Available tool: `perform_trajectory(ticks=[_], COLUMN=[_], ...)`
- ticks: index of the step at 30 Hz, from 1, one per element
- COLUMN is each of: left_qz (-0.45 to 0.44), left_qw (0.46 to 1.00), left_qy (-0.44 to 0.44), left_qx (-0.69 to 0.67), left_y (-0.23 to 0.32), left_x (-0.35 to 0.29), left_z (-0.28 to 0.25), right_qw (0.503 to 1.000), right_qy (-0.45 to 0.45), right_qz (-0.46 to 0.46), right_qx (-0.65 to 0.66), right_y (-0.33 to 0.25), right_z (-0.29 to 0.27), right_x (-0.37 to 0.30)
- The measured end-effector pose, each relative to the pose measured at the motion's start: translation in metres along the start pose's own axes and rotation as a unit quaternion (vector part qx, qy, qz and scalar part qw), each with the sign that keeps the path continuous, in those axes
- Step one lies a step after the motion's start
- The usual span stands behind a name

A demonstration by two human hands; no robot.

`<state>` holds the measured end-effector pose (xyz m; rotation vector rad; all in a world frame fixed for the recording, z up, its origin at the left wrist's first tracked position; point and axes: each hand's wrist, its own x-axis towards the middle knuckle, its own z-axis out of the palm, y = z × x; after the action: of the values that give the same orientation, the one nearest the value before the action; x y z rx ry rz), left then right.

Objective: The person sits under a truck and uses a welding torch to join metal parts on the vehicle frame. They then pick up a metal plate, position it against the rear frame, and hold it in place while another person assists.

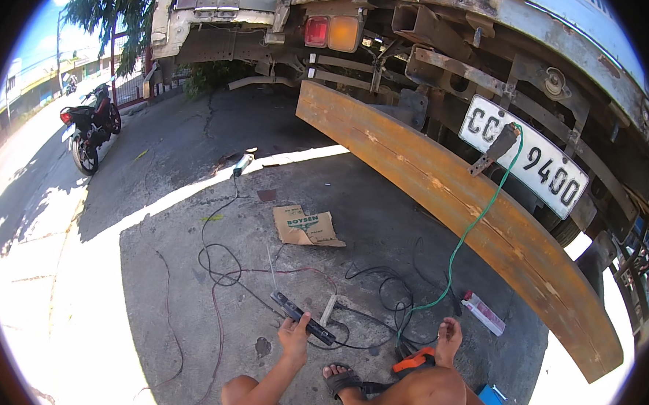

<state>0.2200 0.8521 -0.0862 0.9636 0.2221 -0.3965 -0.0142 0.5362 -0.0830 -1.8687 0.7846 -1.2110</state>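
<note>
My left hand (293, 337) is closed around a long black welding electrode holder (318, 330), held low over the concrete. A thin pale rod (272, 267) sticks up from the holder's far end. My right hand (447, 342) is raised above my right knee with its fingers loosely bent, and nothing shows in it. Just left of it sits an orange and black machine (413, 360), partly hidden by my leg. From there a green cable (449, 271) runs up to a dark clamp (497, 149) by the licence plate (522, 154). A pink and white packet (484, 313) lies beyond my right hand.
A long rusty steel beam (442, 190) spans the truck's rear (420, 53). Black cables (222, 270) loop over the ground around a pale bar-shaped piece (328, 310). Farther off lie torn cardboard (307, 226) and a grinder-like tool (244, 163). A motorcycle (92, 126) stands left.
</note>
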Motion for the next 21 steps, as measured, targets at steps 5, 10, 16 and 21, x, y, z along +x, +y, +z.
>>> perform_trajectory(ticks=[5,10,16,21], left_qz=[0.035,0.042,0.071,0.085], left_qw=[0.994,0.988,0.94,0.883], left_qy=[-0.098,-0.146,-0.205,-0.253], left_qx=[-0.033,0.021,0.261,0.385], left_y=[-0.002,-0.005,-0.011,0.013], left_x=[-0.027,-0.044,-0.053,-0.051], left_z=[0.024,0.032,0.011,-0.019], right_qw=[0.953,0.848,0.851,0.845], right_qy=[-0.275,-0.486,-0.519,-0.532], right_qz=[-0.127,-0.21,-0.03,-0.017], right_qx=[0.01,-0.018,0.074,0.058], right_y=[-0.095,-0.144,-0.133,-0.102], right_z=[0.079,0.128,0.151,0.186], right_x=[-0.03,-0.034,-0.064,-0.062])
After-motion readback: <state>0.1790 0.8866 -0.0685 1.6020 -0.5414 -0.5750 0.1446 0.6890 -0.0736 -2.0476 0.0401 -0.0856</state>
